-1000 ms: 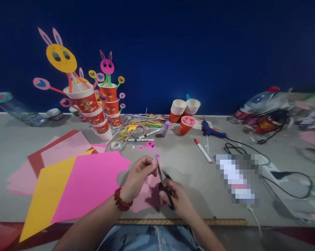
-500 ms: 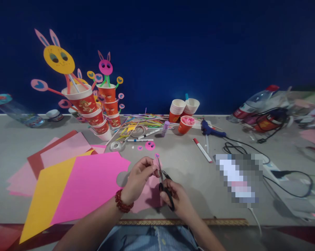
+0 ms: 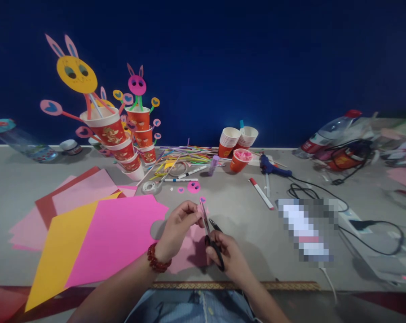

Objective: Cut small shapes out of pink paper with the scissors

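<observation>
My left hand [image 3: 180,225], with a red bead bracelet on the wrist, pinches a small piece of pink paper [image 3: 205,209] in its fingertips. My right hand [image 3: 229,253] is closed around the black handles of a pair of scissors [image 3: 214,251]. The blades point away from me and lie along the pink paper, close to my left fingertips. Under my hands lies a larger pink sheet [image 3: 191,253]. A black pen [image 3: 215,224] shows just beyond my right fingers. Farther off are a magenta paper face [image 3: 194,187] and a small pink disc [image 3: 181,190].
Pink, yellow and red paper sheets [image 3: 118,237] cover the left side. Behind them stand decorated stacked cups [image 3: 110,130]. Colored sticks [image 3: 189,157], a glue stick [image 3: 214,166] and paper cups [image 3: 241,160] line the back. At right are a blue glue gun [image 3: 273,168], cables and a bottle [image 3: 327,134].
Both hands stay in nearly the same place. The scissor blades look slightly closer together on the pink paper; the view has shifted very little.
</observation>
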The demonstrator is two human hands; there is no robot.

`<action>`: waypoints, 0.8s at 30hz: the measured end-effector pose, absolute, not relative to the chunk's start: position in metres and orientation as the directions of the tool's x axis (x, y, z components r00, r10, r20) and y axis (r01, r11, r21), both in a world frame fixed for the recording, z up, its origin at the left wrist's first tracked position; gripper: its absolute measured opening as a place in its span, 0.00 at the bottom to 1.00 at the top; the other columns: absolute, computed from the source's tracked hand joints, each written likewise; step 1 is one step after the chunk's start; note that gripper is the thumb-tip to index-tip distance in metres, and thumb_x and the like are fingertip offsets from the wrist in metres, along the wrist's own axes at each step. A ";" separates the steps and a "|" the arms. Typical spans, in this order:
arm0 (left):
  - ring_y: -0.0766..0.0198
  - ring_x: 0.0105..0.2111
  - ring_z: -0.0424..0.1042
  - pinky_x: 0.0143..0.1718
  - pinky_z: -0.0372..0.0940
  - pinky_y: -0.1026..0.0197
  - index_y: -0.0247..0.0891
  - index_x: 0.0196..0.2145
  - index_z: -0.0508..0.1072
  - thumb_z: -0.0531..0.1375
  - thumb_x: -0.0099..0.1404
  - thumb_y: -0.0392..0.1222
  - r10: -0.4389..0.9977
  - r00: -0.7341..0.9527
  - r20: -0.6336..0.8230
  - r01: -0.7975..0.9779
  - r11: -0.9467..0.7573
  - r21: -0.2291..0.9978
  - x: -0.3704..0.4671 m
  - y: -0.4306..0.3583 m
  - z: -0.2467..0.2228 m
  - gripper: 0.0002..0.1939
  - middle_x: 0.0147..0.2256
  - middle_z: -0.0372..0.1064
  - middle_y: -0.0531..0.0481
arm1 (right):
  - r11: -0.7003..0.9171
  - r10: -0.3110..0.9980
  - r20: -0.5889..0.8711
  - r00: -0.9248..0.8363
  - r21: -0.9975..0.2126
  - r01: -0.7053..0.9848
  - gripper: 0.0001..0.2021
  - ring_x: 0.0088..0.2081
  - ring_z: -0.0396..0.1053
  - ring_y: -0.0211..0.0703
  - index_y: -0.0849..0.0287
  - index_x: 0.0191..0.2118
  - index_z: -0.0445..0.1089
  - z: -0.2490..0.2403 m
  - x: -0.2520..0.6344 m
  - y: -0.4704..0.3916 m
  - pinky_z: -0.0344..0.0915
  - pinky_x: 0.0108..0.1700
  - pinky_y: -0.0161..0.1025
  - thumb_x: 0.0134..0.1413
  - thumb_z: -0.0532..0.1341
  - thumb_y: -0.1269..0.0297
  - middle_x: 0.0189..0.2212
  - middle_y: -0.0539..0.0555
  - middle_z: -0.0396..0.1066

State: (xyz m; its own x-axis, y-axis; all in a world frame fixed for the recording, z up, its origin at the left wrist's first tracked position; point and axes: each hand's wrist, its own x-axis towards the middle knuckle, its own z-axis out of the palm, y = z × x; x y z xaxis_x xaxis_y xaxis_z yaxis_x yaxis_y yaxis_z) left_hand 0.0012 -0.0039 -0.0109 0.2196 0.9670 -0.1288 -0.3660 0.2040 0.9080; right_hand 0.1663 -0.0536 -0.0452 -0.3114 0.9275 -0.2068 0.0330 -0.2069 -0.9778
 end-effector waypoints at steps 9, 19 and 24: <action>0.65 0.28 0.70 0.36 0.64 0.61 0.38 0.30 0.69 0.66 0.61 0.43 0.965 0.221 -0.139 -0.362 0.213 0.907 0.001 -0.003 -0.011 0.10 0.27 0.69 0.53 | -0.214 0.922 -0.217 -0.319 -0.976 0.045 0.25 0.20 0.61 0.36 0.55 0.26 0.56 -0.042 0.166 -0.053 0.56 0.25 0.33 0.46 0.66 0.39 0.16 0.45 0.62; 0.65 0.28 0.70 0.36 0.64 0.61 0.38 0.31 0.70 0.65 0.62 0.42 0.966 0.226 -0.127 -0.366 0.205 0.908 0.000 -0.002 -0.011 0.08 0.28 0.69 0.53 | -0.249 0.917 -0.247 -0.313 -0.968 0.032 0.21 0.19 0.62 0.36 0.55 0.26 0.56 -0.046 0.167 -0.054 0.56 0.25 0.33 0.48 0.66 0.47 0.16 0.43 0.61; 0.65 0.28 0.70 0.36 0.63 0.62 0.38 0.31 0.69 0.65 0.62 0.42 0.966 0.229 -0.122 -0.365 0.201 0.909 0.000 -0.002 -0.012 0.08 0.27 0.69 0.53 | -0.233 0.916 -0.234 -0.326 -0.971 0.043 0.22 0.19 0.62 0.36 0.55 0.26 0.56 -0.047 0.168 -0.054 0.56 0.24 0.33 0.48 0.66 0.45 0.16 0.44 0.62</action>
